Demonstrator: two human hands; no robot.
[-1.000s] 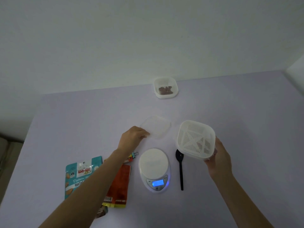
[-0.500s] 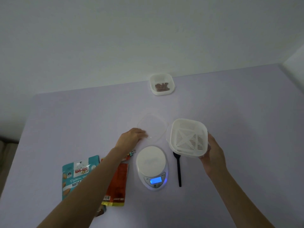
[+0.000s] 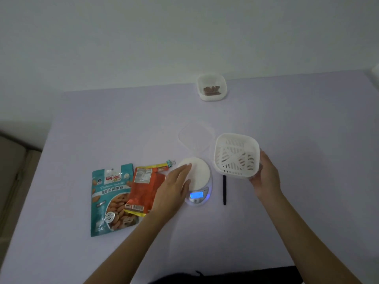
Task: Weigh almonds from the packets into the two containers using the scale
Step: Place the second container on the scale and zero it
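My right hand (image 3: pixel 264 177) grips a white slotted container (image 3: pixel 235 155), tilted with its inside facing me, just right of the scale. The white kitchen scale (image 3: pixel 200 179) has its blue display lit. My left hand (image 3: pixel 176 181) hovers flat, fingers straight, over the scale's left edge and holds nothing. A teal almond packet (image 3: pixel 111 198) and an orange packet (image 3: pixel 143 188) lie left of the scale. A second white container (image 3: pixel 211 87) with a few almonds sits at the table's far edge. A clear lid (image 3: pixel 195 137) lies beyond the scale.
A black spoon (image 3: pixel 224 189) lies on the table between the scale and my right hand. A binder clip (image 3: pixel 170 163) sits at the orange packet's top. The lilac table (image 3: pixel 307 130) meets a white wall at the back; its left edge drops off.
My left hand let go of the clear lid and drew back toward the scale. My right hand has kept the slotted container beside the scale, and my view tilted down.
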